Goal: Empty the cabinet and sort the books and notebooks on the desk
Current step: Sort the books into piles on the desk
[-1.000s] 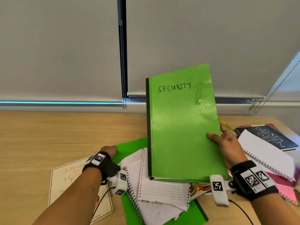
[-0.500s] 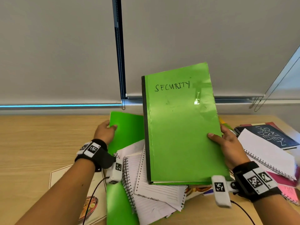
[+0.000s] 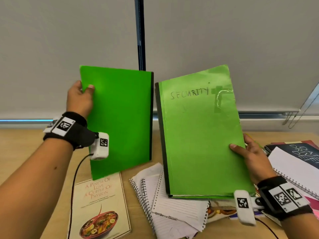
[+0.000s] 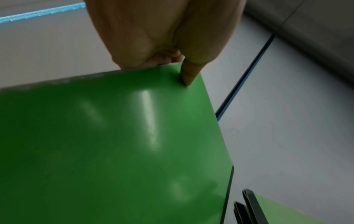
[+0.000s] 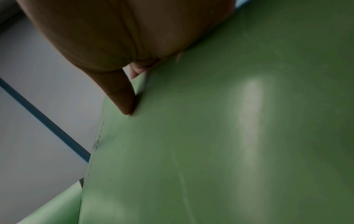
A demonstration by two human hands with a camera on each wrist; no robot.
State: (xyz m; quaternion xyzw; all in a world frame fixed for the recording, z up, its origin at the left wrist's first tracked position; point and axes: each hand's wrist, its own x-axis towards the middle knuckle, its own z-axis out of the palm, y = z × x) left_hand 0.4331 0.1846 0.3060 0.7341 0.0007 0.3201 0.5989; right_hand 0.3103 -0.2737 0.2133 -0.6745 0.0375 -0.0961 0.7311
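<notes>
Your left hand [image 3: 79,99] pinches the plain green notebook [image 3: 119,121] near its top left corner, thumb on the cover, fingers behind, and the book hangs upright clear of the surface [image 3: 22,149]. Your right hand [image 3: 251,159] grips the SECURITY notebook [image 3: 198,138] by its right edge, thumb pressed on the front; this one leans back, and whether its lower edge touches the loose spiral notebooks [image 3: 165,209] piled beneath it cannot be told. The two green covers stand side by side, black spines facing each other across a narrow gap.

Out from the left hand: under the plain notebook's lower corner lies a cookbook [image 3: 101,207] with a bowl pictured on it, flat on the surface at the near left. Out from the right hand: on the right sits a white spiral pad [image 3: 296,171] over a dark book [image 3: 303,150], with pink covers at the near right edge. The raised notebooks block your view of the surface's far middle. Behind everything hang pale roller blinds [image 3: 69,49], their bead chain [image 3: 303,107] dangling far right.
</notes>
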